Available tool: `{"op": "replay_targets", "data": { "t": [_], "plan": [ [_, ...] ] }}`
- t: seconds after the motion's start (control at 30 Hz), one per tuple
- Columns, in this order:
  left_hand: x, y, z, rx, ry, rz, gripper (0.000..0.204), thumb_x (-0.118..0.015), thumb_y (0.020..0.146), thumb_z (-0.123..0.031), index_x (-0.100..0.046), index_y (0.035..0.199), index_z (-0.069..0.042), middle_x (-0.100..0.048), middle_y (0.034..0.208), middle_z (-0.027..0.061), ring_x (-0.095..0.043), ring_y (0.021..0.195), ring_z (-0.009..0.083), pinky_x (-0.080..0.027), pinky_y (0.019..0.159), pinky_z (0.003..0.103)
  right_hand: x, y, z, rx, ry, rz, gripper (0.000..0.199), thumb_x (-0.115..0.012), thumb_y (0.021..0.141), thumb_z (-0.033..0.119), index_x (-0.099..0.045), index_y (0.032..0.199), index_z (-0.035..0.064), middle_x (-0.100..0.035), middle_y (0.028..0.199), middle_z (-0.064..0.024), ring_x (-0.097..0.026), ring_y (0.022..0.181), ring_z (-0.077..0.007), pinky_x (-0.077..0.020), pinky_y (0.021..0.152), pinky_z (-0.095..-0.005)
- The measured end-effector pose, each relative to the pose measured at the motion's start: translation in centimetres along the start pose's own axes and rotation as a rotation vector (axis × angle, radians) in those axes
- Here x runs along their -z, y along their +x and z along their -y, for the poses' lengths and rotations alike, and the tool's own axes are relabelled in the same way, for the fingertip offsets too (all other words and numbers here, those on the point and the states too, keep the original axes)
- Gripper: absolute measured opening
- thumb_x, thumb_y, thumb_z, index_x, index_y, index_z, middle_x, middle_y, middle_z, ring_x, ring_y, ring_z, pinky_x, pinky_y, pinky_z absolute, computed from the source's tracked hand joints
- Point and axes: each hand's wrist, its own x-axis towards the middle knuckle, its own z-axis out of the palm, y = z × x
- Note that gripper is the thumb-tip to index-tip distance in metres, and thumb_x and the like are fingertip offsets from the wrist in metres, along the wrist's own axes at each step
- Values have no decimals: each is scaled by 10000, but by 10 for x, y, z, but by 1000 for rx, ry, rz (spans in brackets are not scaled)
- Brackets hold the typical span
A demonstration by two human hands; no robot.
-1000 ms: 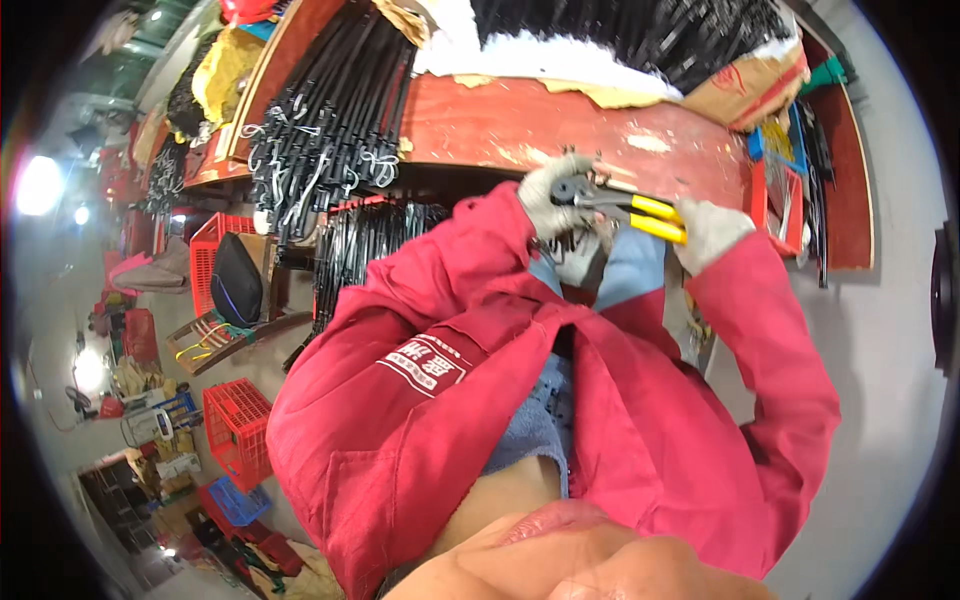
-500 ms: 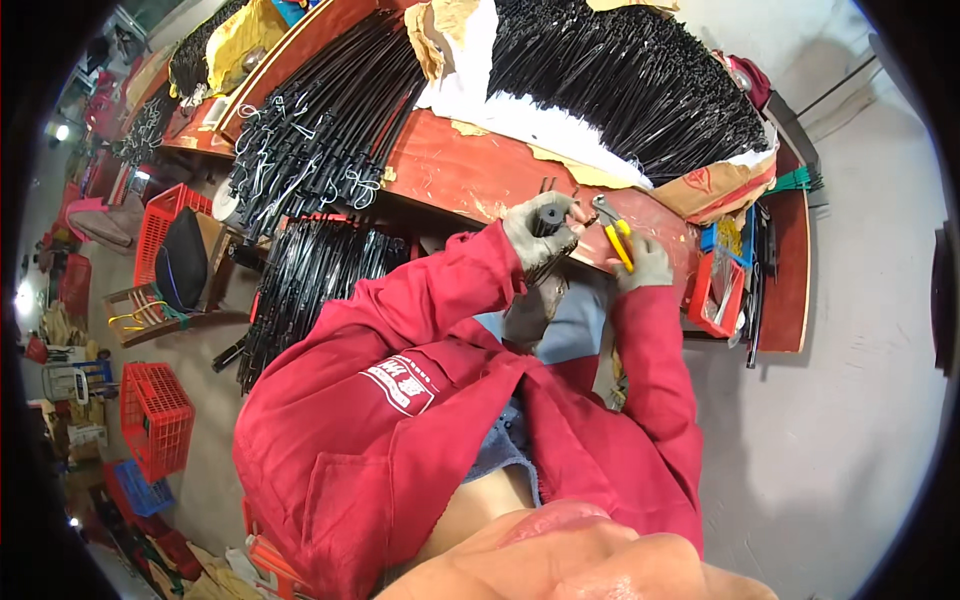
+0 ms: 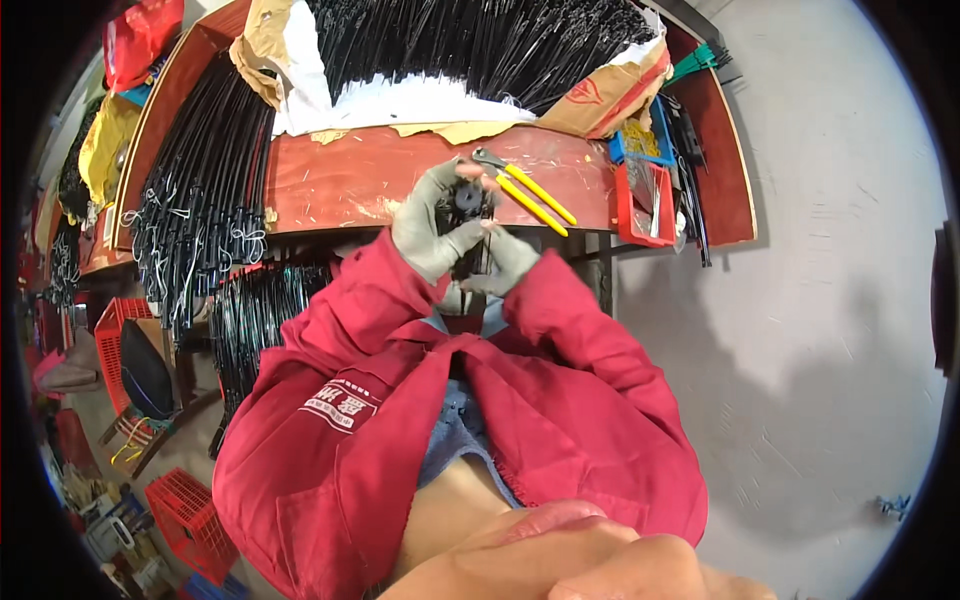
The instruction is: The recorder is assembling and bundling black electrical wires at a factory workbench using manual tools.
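- One small black part (image 3: pixel 466 200), round at its top, is clasped between my two gloved hands just over the near edge of the workbench (image 3: pixel 340 180).
- My left hand (image 3: pixel 432 225) is curled shut around it; my right hand (image 3: pixel 503 260) pinches it from below.
- The yellow-handled pliers (image 3: pixel 525 190) lie set down by that near edge, untouched.
- Bundled black rods (image 3: pixel 470 45) are piled along the far edge.
- I judge the work is mid-way: the part is in hand, the tool idle.
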Motion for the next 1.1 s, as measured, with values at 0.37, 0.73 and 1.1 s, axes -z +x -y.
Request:
{"op": "replay_targets", "data": {
  "t": [0.37,0.73,1.1],
  "plan": [
    [-6,-35,29,-216,470,-4,581,-553,723,56,-324,1248,-42,-526,788,46,-517,705,135,-440,654,261,186,3,-14,-180,155,-675,111,-589,729,88,-591,808,10,-595,735,-32,-549,632,-130,-430,577,-224],
    [-13,-28,24,-347,551,63,612,-603,695,41,-330,1237,-38,-537,741,64,-543,635,195,-446,591,299,277,122,-117,-592,-1287,-100,249,-598,737,258,-608,900,71,-591,726,-102,-575,729,-294,-459,684,-368],
    [-3,-23,25,199,407,-33,207,-585,726,-7,-543,922,-56,-540,750,17,-519,669,81,-432,598,218,262,116,-122,-580,-1384,-50,248,-590,734,263,-610,917,97,-593,789,-96,-565,761,-299,-454,716,-367]
  ]
}}
